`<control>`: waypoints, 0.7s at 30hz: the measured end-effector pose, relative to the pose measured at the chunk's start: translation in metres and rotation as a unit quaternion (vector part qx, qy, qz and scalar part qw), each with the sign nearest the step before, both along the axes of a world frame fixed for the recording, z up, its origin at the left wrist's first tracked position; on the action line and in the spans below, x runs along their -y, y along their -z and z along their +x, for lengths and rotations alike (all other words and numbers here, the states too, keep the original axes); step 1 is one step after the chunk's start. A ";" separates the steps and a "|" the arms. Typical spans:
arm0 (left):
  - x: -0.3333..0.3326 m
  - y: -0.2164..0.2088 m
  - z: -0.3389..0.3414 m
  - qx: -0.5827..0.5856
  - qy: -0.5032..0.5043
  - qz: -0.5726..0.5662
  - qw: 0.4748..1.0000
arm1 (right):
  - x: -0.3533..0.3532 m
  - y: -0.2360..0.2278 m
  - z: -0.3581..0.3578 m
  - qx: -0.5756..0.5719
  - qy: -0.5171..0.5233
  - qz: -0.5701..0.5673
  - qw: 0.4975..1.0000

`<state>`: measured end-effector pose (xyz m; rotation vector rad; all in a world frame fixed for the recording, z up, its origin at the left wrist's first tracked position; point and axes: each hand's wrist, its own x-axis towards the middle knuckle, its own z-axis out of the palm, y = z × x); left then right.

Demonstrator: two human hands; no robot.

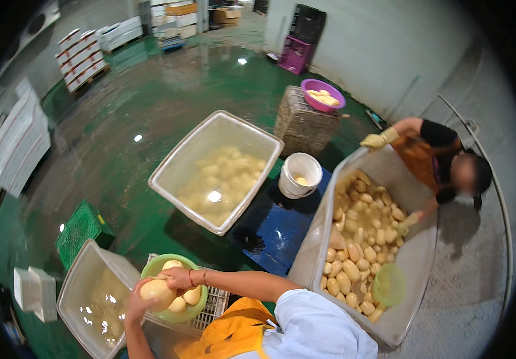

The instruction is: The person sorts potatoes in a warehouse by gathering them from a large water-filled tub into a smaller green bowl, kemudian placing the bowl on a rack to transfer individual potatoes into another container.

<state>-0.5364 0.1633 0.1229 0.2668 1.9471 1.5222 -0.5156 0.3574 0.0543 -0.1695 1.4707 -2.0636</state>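
My left hand [137, 304] cups a pale, peeled round root [156, 291] from below, just above a green bowl [195, 269]. My right hand [177, 278], a red band on its wrist, closes its fingers over the top of the same root. I cannot tell whether it also holds a tool. Several more peeled roots [185, 299] lie in the bowl, which rests on a white slatted crate [215, 306]. My orange apron and white sleeve fill the lower middle.
A water tub [84, 281] stands at lower left. A large grey tub of peeled roots in water [168, 173] is ahead. At right, a long tub [416, 257] of brownish roots holds a green bowl [389, 284]; a person in yellow gloves [373, 141] reaches in. White bucket [301, 169], wicker basket [303, 125], green crate [80, 228], wet green floor.
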 end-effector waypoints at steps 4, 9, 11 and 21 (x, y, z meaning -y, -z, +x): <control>0.007 0.007 -0.005 0.018 0.011 0.020 1.000 | 0.000 -0.022 0.010 0.042 0.055 -0.009 0.998; -0.004 0.004 -0.008 0.055 0.054 0.043 0.996 | 0.043 0.098 -0.011 -0.163 0.177 0.121 0.963; 0.003 -0.006 -0.003 0.036 0.036 0.036 0.998 | 0.056 0.088 -0.014 -0.098 0.171 0.094 0.976; 0.007 0.002 -0.009 0.070 0.030 0.054 0.996 | 0.026 0.052 -0.004 -0.151 0.098 0.148 0.973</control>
